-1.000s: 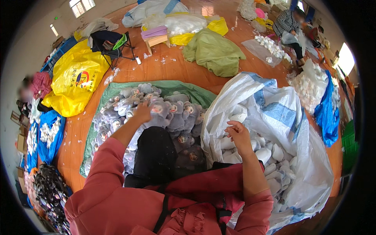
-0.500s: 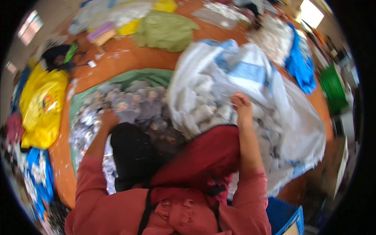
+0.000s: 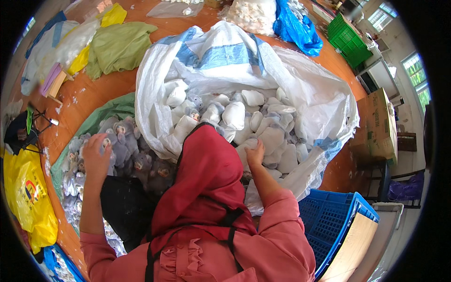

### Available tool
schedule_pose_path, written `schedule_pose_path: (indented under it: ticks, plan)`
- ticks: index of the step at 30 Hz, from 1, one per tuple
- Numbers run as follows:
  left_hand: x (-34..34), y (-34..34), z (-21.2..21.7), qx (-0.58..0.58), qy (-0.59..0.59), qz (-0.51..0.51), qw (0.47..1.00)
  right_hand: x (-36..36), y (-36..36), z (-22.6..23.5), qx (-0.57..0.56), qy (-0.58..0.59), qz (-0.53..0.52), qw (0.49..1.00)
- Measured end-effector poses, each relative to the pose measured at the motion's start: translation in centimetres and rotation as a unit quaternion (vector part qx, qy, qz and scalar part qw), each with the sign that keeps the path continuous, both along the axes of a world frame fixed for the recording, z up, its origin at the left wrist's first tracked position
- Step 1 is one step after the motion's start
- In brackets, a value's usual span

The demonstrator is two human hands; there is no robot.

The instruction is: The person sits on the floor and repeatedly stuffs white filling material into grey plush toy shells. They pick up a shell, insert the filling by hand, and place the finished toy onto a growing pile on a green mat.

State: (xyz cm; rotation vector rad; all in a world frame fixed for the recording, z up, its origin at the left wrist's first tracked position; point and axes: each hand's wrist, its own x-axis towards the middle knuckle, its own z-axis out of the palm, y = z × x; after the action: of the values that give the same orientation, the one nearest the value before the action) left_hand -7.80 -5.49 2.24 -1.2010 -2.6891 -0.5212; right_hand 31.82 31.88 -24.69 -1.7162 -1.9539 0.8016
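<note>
My left hand [image 3: 96, 155] is curled over a grey plush toy [image 3: 109, 141] at the top of a heap of grey plush toys [image 3: 141, 162] lying on a green cloth [image 3: 105, 115]. My right hand [image 3: 256, 152] reaches into a big open white sack [image 3: 300, 80] with blue stripes. Its fingers are closed on one of the white stuffed pieces [image 3: 244, 115] that fill the sack. A few grey toys [image 3: 195, 105] also lie among the white ones. My red-clad knee [image 3: 206, 174] rises between the two arms.
A blue plastic crate [image 3: 329, 221] stands at my right, with a cardboard box [image 3: 380, 127] beyond it. A green crate [image 3: 347, 40] and a blue bag [image 3: 296, 28] lie at the far right. A yellow bag [image 3: 23, 197] and a green cloth bundle [image 3: 120, 44] lie to the left.
My head has turned right, so the white sack now fills the middle. My left hand stays on the grey heap; my right hand has shifted nearer inside the sack.
</note>
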Motion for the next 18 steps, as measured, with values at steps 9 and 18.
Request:
schedule_pose_path:
  ticks: [9,18]
  plan:
    - [4.6,4.6,-0.4,0.062,-0.165,-0.062,0.982,0.4,2.8,6.3,-0.23,-0.17,0.07,0.956]
    - [4.5,6.2,-3.4,0.101,-0.341,-0.092,0.93,1.5,1.6,1.0,-0.264,-0.177,0.101,0.943]
